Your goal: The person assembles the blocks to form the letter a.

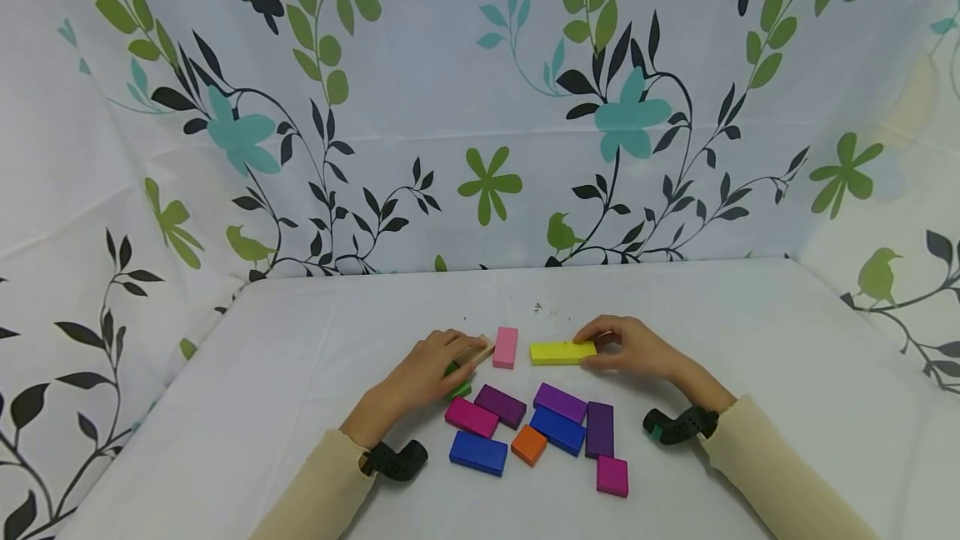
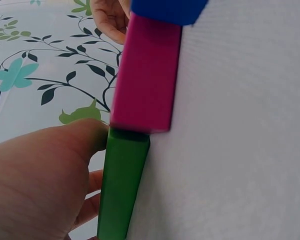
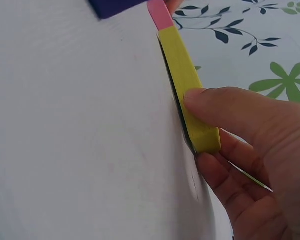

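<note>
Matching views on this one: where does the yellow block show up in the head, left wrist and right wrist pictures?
Head: yellow block right of and below centre, pinched by the right hand.
Left wrist: not in it.
Right wrist: right of centre, slanting.
Shared landmark: leaf-print cloth, in all three.
</note>
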`<state>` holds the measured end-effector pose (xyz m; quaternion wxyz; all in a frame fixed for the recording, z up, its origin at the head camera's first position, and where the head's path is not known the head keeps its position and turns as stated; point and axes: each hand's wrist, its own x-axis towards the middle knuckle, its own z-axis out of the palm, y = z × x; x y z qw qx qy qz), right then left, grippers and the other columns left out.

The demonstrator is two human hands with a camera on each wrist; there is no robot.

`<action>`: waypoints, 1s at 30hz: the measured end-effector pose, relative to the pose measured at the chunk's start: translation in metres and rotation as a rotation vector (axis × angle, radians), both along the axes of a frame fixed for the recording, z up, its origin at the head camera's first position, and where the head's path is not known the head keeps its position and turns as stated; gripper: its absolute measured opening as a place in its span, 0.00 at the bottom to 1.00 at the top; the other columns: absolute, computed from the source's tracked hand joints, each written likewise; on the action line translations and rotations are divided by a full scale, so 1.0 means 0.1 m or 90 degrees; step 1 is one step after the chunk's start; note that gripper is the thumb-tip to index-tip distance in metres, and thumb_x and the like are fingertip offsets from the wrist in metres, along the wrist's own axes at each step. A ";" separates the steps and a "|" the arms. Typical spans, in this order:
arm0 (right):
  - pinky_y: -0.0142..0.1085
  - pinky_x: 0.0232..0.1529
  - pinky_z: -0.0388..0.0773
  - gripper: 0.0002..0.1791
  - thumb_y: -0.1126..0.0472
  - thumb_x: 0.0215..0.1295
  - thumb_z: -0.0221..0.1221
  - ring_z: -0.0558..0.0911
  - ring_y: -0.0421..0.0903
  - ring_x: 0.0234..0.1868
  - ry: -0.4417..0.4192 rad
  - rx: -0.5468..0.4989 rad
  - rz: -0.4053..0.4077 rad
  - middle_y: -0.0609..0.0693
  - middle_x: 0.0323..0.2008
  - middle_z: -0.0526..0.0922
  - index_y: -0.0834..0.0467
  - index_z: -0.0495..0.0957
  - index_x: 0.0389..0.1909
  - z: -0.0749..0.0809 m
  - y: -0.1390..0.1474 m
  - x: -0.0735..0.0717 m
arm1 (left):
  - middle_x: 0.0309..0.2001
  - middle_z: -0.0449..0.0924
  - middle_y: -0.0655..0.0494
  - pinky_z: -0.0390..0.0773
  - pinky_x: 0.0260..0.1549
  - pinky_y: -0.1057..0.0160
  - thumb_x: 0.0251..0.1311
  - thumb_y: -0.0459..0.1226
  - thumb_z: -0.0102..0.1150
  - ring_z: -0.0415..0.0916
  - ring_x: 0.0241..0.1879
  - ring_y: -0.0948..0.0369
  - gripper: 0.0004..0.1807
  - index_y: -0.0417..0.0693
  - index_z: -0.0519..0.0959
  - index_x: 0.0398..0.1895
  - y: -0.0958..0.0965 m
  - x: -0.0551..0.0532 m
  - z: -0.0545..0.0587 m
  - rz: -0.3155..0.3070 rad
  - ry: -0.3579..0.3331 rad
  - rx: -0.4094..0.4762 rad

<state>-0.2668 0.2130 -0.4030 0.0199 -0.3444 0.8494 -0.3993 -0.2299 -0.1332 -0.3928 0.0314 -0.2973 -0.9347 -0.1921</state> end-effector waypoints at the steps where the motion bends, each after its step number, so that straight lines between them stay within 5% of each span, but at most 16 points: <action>1: 0.34 0.48 0.79 0.17 0.64 0.58 0.68 0.78 0.49 0.42 0.002 0.001 -0.003 0.57 0.46 0.83 0.64 0.81 0.48 0.00 0.01 0.00 | 0.57 0.75 0.45 0.70 0.54 0.42 0.68 0.41 0.56 0.70 0.57 0.47 0.22 0.50 0.73 0.64 0.00 0.00 0.00 -0.001 0.002 0.001; 30: 0.32 0.42 0.79 0.16 0.65 0.55 0.70 0.77 0.48 0.39 0.009 0.007 -0.093 0.57 0.42 0.82 0.64 0.80 0.43 0.02 0.14 -0.03 | 0.57 0.75 0.44 0.71 0.53 0.42 0.68 0.40 0.55 0.70 0.57 0.47 0.22 0.49 0.73 0.64 -0.01 -0.02 -0.03 -0.007 0.009 0.004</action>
